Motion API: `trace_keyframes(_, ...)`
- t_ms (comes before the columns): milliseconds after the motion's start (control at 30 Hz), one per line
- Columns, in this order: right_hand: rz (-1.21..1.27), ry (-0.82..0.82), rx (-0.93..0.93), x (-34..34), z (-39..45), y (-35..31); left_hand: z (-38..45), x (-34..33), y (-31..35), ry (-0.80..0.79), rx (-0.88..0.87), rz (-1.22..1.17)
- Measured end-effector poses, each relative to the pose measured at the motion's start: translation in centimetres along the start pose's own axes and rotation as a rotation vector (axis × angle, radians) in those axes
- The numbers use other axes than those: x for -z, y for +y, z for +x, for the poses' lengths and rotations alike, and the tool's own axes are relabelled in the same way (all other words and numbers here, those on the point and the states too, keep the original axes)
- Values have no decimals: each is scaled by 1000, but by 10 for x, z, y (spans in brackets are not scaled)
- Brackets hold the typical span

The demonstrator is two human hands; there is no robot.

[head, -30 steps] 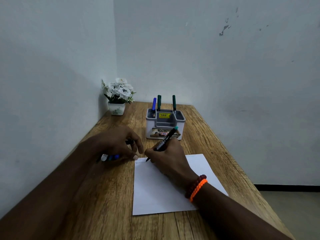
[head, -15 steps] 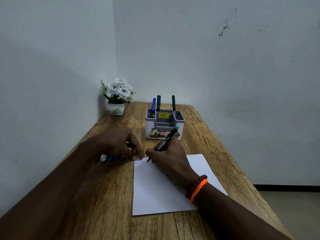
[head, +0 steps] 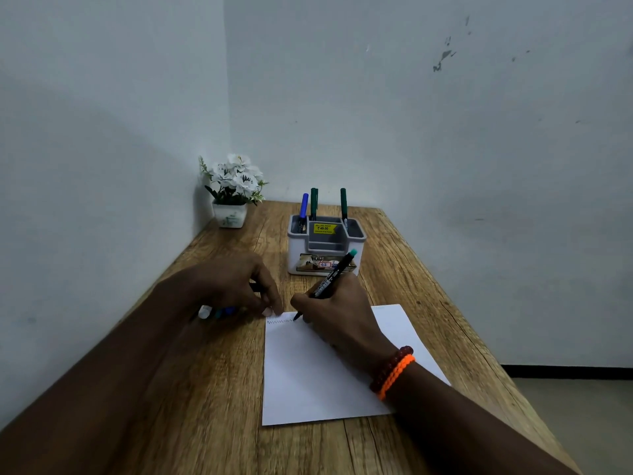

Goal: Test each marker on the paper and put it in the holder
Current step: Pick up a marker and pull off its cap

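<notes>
Underneath: smooth white paper, slim black marker, grainy wooden table.

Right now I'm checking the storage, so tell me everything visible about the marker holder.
The marker holder is a small rectangular caddy, seemingly plastic, with white outer walls and grey inner compartments. It stands upright on the wooden table, beyond the paper. A yellow price sticker sits on its middle section and a printed label on its front. A blue marker and green markers stand inside. Neither hand touches it.

One head-worn view looks forward and down along the table.
</notes>
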State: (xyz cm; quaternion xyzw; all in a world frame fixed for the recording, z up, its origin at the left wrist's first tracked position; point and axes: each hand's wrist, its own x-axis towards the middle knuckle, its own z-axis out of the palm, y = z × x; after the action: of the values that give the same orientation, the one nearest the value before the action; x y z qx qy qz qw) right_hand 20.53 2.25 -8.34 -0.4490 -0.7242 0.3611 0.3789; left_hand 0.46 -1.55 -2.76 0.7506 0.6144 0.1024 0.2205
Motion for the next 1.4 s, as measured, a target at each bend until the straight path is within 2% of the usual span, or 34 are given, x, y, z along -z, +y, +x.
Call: trace_keyframes(1400,46,6,1,8,2,9,4,0,-5,-9,27,20)
